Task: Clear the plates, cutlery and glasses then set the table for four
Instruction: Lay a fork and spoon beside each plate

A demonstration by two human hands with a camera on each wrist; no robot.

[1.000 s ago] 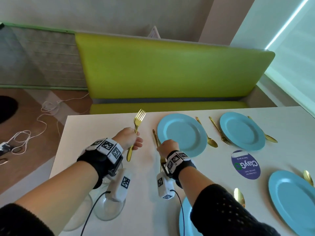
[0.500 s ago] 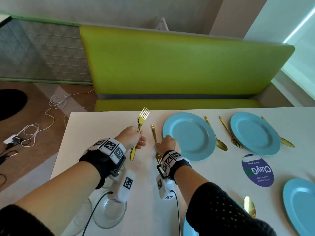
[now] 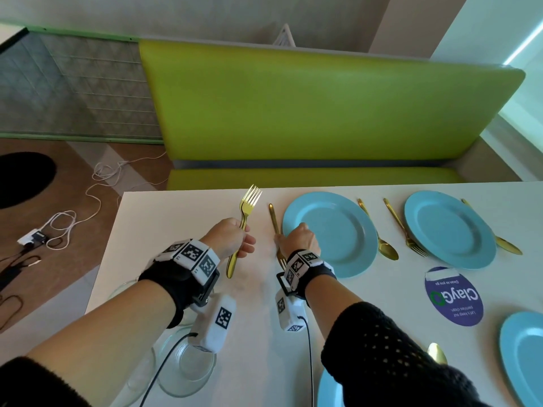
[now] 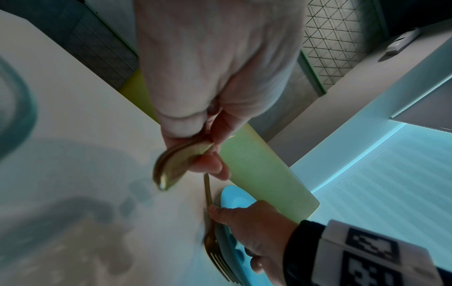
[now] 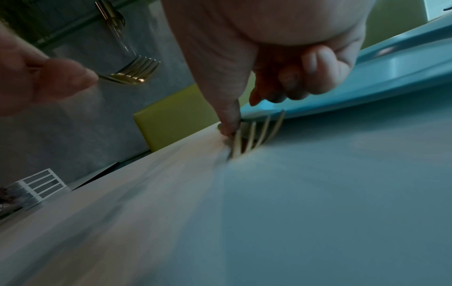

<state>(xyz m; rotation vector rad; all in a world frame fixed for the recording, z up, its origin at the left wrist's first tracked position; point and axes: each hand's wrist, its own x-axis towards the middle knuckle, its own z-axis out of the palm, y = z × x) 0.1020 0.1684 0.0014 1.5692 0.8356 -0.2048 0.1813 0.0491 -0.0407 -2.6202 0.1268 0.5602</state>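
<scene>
On the left, the left hand (image 3: 232, 240) curls around a gold metal fork (image 3: 243, 223), tines pointing far, above the white table (image 3: 182, 218). Right of it, the right hand (image 3: 298, 237) pinches a second gold fork (image 3: 276, 230) lying against the round blue plate (image 3: 332, 230).

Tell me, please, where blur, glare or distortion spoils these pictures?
Head view: sharp, though the wide lens bows the bench. Left wrist view: the fork in the left hand is blurred. Right wrist view: the table is smeared and tinted blue.
</scene>
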